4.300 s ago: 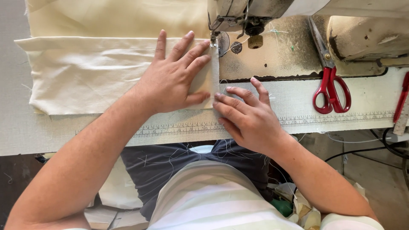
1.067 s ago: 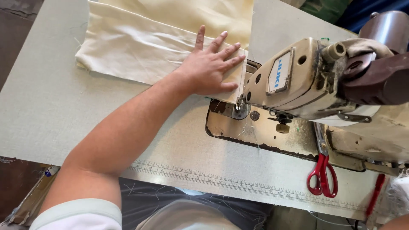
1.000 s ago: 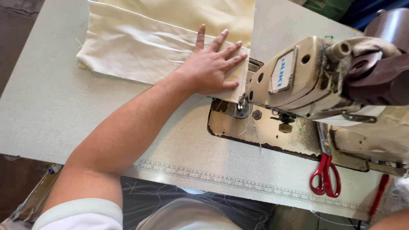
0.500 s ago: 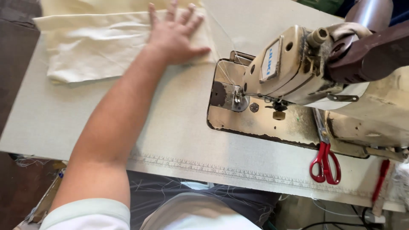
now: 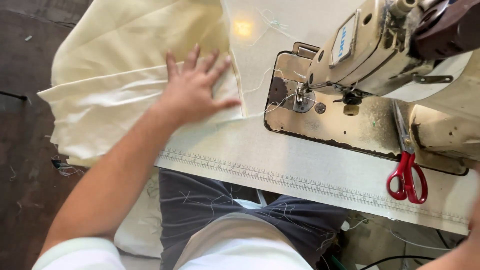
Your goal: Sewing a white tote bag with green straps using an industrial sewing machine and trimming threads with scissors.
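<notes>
Tabletop (image 5: 300,165): left hand (image 5: 192,92) flat on cream cloth (image 5: 115,100) (lengthwise left-right).

Fabric (image 5: 115,95) lies on the table (image 5: 280,155) at its 9 o'clock end, hanging off that edge. Left hand (image 5: 195,90) rests flat on the fabric, at the fabric's 3 o'clock side. Sewing machine (image 5: 380,55) sits at 3 o'clock of the hand, apart from it. Scissors (image 5: 407,172) lie on the table at 5 o'clock of the machine. Ruler strip (image 5: 300,182) runs along the table's 6 o'clock edge.
</notes>
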